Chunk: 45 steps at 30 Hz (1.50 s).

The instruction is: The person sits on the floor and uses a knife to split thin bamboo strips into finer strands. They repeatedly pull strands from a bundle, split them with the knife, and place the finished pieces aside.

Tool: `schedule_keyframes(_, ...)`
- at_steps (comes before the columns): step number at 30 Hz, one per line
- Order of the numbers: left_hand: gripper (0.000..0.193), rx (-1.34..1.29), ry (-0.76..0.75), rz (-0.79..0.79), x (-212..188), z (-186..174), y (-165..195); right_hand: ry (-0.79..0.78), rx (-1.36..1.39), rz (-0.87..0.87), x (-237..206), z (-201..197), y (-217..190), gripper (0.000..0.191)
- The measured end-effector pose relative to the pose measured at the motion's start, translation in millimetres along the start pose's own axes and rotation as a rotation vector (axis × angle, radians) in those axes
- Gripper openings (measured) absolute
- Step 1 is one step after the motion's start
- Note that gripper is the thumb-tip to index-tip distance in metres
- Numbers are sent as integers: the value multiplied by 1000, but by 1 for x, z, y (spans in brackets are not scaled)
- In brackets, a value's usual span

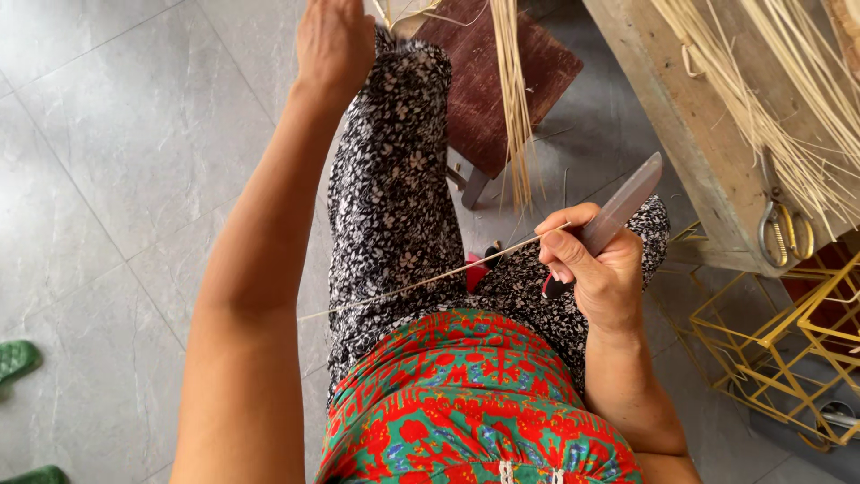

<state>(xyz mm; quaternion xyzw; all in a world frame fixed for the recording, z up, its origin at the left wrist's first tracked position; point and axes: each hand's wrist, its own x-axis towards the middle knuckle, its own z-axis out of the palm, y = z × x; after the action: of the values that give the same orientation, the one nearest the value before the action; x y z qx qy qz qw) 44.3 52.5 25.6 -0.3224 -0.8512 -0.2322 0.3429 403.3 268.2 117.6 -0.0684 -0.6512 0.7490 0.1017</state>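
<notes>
My right hand [598,269] is closed around a knife [618,208], blade pointing up and away, and pinches a thin strip [430,280] that runs leftward across my lap. My left hand [333,40] reaches out over my knee; I cannot tell its grip. More strips [515,99] hang above a stool [502,81].

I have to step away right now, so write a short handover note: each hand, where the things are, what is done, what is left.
Right hand: grip shut on a flat grey metal blade, thumb pinning a thin pale cane strip against it.
Left hand: resting on the raised knee, holding nothing visible.
The strip runs across the lap.
Bundle of pale cane strips hangs over the dark red wooden stool.
Done: strip sits at the blade. Left: working this strip; the bundle waits.
</notes>
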Motion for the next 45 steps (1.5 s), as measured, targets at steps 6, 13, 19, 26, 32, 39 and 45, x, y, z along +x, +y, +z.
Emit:
schedule_keyframes(6,16,-765,-415,-22,-9,-90,124,91,92,-37,14,-7,-4,10)
schedule_keyframes(13,23,-851,-481,33,-32,-153,227,87,-15,-125,8,0,-12,25)
schedule_keyframes(19,34,-1075,-523,-139,-32,-167,231,-37,205,-79,-6,-7,-27,75)
schedule_keyframes(26,25,-1188,-636,-139,-33,-171,228,-145,336,26,-32,1,-43,65)
schedule_keyframes(32,24,-1383,-838,-237,-32,-170,228,-237,562,90,-40,7,-51,61)
schedule_keyframes(39,26,-1490,-706,-144,-42,-159,228,-229,540,63,-40,8,-45,56)
schedule_keyframes(45,28,-1540,-859,-324,-46,-154,226,-264,582,99,-41,8,-45,56)
